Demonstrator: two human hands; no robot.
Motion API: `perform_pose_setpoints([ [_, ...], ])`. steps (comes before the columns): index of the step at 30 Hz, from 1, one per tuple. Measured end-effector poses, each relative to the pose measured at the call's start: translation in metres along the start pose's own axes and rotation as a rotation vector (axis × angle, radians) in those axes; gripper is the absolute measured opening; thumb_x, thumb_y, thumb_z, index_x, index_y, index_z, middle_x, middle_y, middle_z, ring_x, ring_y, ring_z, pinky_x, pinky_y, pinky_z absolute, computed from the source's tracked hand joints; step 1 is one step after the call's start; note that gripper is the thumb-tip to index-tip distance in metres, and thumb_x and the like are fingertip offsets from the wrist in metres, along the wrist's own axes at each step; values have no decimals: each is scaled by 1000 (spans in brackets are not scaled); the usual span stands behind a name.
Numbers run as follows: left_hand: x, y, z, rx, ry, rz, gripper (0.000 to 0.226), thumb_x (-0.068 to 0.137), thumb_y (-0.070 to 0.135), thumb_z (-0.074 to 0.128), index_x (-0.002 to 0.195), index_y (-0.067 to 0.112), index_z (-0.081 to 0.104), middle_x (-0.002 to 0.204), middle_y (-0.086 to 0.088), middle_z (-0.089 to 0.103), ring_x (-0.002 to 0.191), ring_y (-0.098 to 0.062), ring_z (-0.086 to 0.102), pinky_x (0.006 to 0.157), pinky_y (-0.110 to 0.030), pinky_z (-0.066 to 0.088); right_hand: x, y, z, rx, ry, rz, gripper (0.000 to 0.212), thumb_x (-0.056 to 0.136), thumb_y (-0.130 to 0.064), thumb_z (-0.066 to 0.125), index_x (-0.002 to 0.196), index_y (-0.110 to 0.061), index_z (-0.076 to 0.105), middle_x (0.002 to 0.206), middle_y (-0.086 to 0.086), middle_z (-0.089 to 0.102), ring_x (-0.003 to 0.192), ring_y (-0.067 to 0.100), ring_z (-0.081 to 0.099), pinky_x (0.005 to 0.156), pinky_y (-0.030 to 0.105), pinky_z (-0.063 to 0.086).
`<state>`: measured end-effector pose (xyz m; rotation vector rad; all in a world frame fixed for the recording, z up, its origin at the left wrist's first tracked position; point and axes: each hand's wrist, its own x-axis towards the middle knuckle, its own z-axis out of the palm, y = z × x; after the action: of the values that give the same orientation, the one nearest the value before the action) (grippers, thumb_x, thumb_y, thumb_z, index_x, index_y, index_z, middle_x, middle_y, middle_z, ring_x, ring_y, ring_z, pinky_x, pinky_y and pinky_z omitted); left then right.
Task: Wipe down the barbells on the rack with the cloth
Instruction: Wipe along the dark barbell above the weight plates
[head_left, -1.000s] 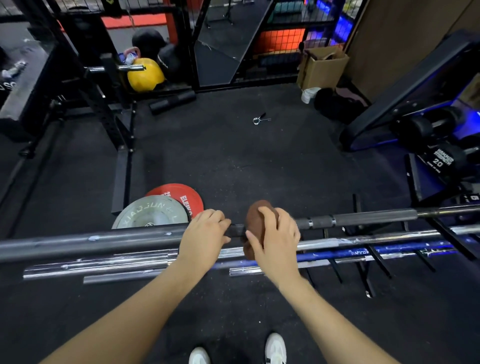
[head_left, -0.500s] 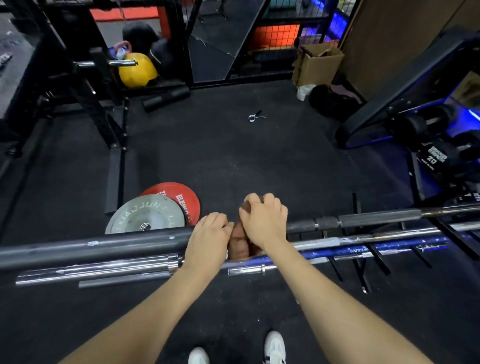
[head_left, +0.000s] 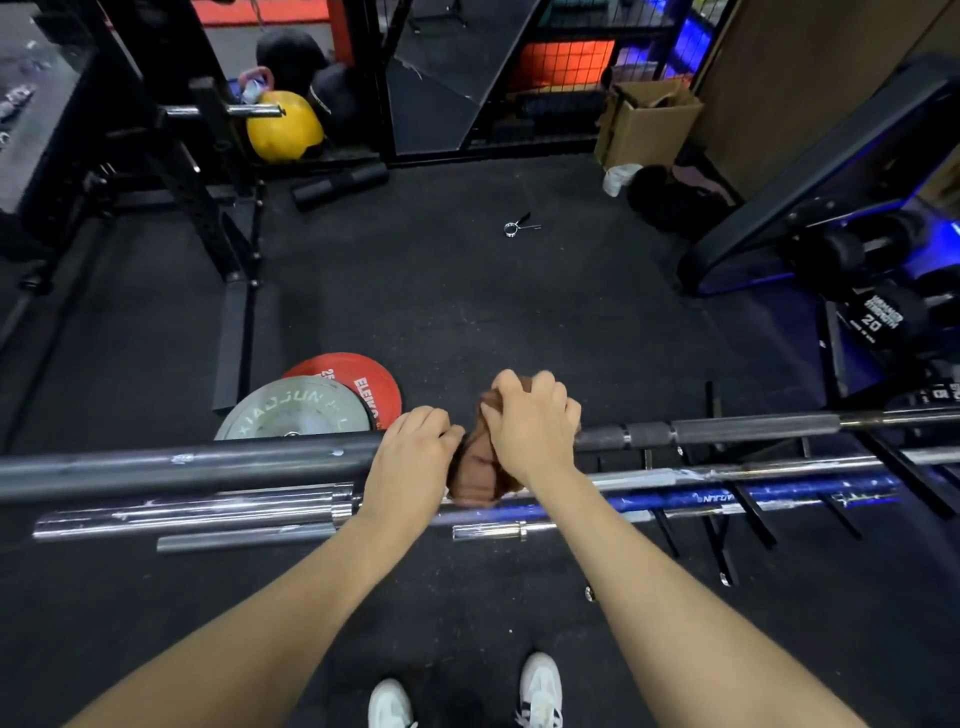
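Hands curled over matte round barbell (head_left: 182, 465): left (head_left: 413, 460) apparently bare, right (head_left: 535, 431) bunching brown cloth (head_left: 475, 475).

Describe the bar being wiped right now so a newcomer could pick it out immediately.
Find the rack of barbells lying across the floor near the person's feet. The top barbell is the highest one, gripped by the left hand, with the right hand wrapping a brown cloth round it. Unlike the chrome and blue bars beneath, it is matte dark grey.

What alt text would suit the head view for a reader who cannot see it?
Seen from above, a person's right hand wraps a brown cloth around the top barbell on a low rack, while the left hand grips the bar beside it. Two weight plates lie on the dark gym floor beyond.
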<state>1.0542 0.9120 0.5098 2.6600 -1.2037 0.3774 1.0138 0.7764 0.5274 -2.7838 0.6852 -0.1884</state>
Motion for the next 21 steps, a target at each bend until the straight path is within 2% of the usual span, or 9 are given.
perform_pose_setpoints([
  [2,0,0,-2,-15,-43,1,17,61,18,78,77,15,74,70,3,55,71,-18,56,67,-26,41,-13,1,-1,23,82,-23,25,90,-33,58,111,-20,54,104,11,46,94,32,45,85,43,36],
  [4,-1,1,-5,-40,-127,-15,38,42,21,92,75,16,74,69,4,55,68,-18,58,66,-25,44,-49,10,8,9,218,-94,35,73,-26,76,100,-20,55,91,10,47,79,28,44,72,40,42],
  [7,0,4,-7,-53,-180,-41,45,36,23,95,75,13,75,68,3,56,67,-17,60,62,-24,48,-84,20,17,-25,212,-146,51,57,-17,85,96,-22,51,87,8,47,74,25,43,65,35,41],
  [11,-1,5,-5,-35,-173,-40,43,35,24,94,72,14,74,67,3,55,66,-17,59,59,-25,48,-54,9,14,15,256,-84,37,68,-20,79,93,-21,52,82,9,47,70,27,48,63,37,42],
  [14,-1,6,-6,-17,-151,-61,38,40,22,92,72,14,73,68,3,54,68,-18,58,61,-27,46,-34,0,9,9,196,-66,28,79,-28,73,100,-18,57,86,11,48,74,31,49,68,39,41],
  [17,-1,7,-9,-43,-85,-71,23,58,12,87,75,14,72,68,3,52,68,-19,55,63,-28,44,-8,-5,-4,18,3,10,27,94,-35,52,116,-20,50,107,12,46,98,33,45,83,41,34],
  [19,0,7,-13,-63,-108,-55,22,61,11,86,79,13,73,70,1,53,71,-20,55,63,-29,45,-16,-4,-6,28,55,-20,24,90,-32,57,110,-19,52,102,11,46,93,33,47,78,41,36],
  [21,1,5,-13,-83,-181,-75,27,67,15,81,92,11,73,80,-1,57,83,-21,56,73,-31,45,-47,6,1,1,158,-100,31,74,-23,73,97,-20,52,88,9,47,76,29,48,66,38,39],
])
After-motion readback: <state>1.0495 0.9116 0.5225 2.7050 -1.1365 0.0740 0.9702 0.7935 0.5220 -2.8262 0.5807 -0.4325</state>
